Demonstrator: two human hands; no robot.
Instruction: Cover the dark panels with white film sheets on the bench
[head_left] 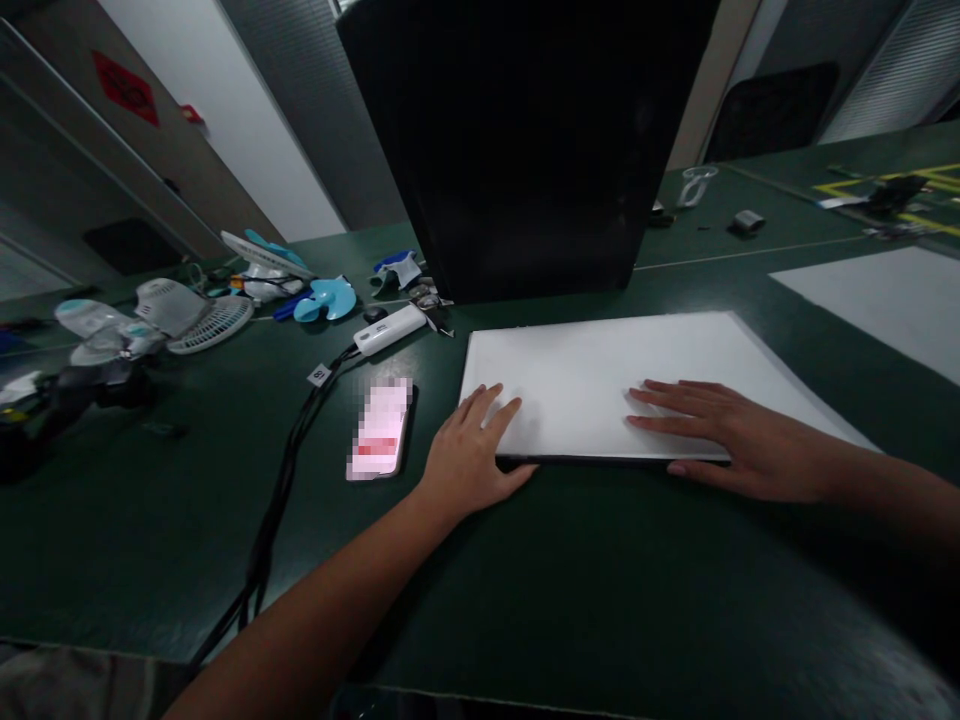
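Observation:
A flat white board or sheet stack [570,370] with a thin dark edge lies on the green table in front of me. My left hand [476,450] rests over its near left corner, fingers spread on the white surface and thumb on the table side of the edge. On the right part of the white surface lie the outstretched fingers of my right hand [712,430], its thumb along the near edge. Neither hand grips anything. Left of my left hand is a phone [381,430] with a blurred, lit screen.
A large black panel [532,150] stands behind the board. Black cables [289,470] run from a white device [390,330] to the table's front edge. Fan parts [210,320] and a blue fan blade [326,299] lie at left. Another white sheet [892,300] and a clear cup [696,187] are at right.

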